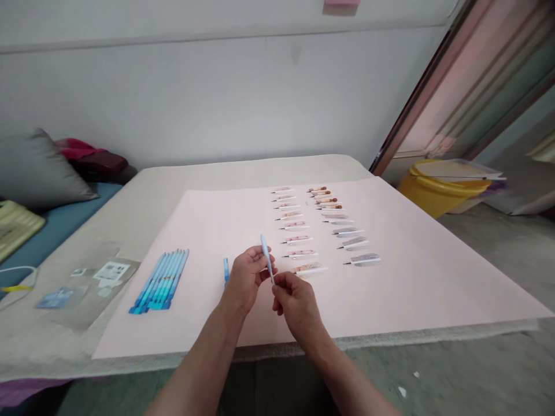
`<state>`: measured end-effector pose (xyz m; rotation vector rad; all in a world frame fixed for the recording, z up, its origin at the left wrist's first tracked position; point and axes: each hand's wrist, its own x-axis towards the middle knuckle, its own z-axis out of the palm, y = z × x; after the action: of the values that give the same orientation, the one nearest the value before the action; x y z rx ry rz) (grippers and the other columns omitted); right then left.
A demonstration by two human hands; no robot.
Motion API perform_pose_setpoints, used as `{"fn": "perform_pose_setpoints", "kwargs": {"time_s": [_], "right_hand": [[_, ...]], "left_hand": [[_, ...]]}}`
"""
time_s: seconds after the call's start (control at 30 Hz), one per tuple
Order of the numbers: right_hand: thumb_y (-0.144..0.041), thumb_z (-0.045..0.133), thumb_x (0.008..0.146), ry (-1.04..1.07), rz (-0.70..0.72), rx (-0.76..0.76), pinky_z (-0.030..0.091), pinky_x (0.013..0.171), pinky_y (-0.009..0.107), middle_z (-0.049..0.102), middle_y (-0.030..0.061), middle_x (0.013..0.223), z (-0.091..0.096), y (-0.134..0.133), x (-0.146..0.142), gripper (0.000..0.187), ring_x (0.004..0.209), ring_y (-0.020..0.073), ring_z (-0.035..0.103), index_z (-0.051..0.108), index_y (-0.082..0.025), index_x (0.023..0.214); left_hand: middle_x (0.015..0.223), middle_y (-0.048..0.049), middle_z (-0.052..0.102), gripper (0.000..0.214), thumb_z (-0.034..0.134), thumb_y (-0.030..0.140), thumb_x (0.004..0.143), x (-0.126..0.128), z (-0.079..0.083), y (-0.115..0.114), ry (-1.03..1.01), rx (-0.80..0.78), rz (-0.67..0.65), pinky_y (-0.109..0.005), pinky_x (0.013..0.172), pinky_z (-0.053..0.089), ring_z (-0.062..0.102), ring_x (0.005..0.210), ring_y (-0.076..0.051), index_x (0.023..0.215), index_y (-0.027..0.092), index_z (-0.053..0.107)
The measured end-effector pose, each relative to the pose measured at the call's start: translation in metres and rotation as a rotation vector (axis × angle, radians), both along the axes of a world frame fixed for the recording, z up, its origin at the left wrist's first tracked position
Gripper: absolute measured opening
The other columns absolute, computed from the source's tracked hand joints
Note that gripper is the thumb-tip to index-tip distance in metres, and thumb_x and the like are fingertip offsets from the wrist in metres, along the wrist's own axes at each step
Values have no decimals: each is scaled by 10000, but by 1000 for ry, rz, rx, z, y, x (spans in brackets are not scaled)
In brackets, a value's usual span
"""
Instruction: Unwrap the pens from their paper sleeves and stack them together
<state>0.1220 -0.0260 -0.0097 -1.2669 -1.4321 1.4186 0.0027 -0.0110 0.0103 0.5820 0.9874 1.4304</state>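
Observation:
My left hand (246, 276) and my right hand (295, 300) are together over the near part of a pink sheet (390, 289). Both pinch a thin light-blue pen (266, 256) that tilts up and away; the left holds its middle, the right its lower tip. A short blue pen piece (226, 270) lies on the sheet just left of my left hand. A bundle of several blue pens (161, 281) lies farther left. Two rows of small decorated pen parts (299, 238) (347, 231) lie beyond my hands.
The sheet covers a beige table (130, 196). Clear plastic packaging with small cards (87, 283) lies at the left. A grey cushion (34, 170) and a blue mat are far left. A yellow tub (437, 188) stands on the floor at right.

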Motion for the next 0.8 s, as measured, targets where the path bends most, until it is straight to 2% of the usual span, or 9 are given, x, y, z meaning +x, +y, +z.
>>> {"fn": "perform_pose_setpoints", "kwargs": {"time_s": [0.13,0.33,0.47,0.63,0.8], "right_hand": [[-194,458,733,-99,-44,78,365,464,210,492,-46,471,5,2,1,128,436,108,464,584,-183,753],[-209,469,760,-316,-73,288,364,552,224,588,7,656,10,5,3,138,601,134,509,604,-186,744],[-241,454,804,-358,-32,360,356,572,227,597,23,699,10,2,4,163,640,138,508,583,-186,721],[-261,462,806,-282,4,246,342,529,225,527,-15,548,8,1,4,184,552,127,481,571,-196,673],[-296,476,789,-135,4,87,321,465,225,424,-55,439,4,6,4,198,431,107,420,564,-196,643]], "left_hand": [[783,-57,605,218,634,207,698,1,3,1,16,-5,3,-287,676,457,566,679,-126,900,126,612],[734,-74,627,231,663,315,698,-5,4,1,174,-61,115,-302,680,479,578,667,-133,792,109,617],[746,-103,657,294,687,282,678,-8,2,2,158,-87,171,-354,713,498,614,677,-167,898,103,610],[769,-122,669,261,662,259,702,-14,3,3,137,-66,255,-388,756,500,629,700,-179,899,100,597],[765,-112,665,235,642,256,714,-8,1,0,144,-61,146,-378,736,497,627,694,-179,888,109,586]]}}
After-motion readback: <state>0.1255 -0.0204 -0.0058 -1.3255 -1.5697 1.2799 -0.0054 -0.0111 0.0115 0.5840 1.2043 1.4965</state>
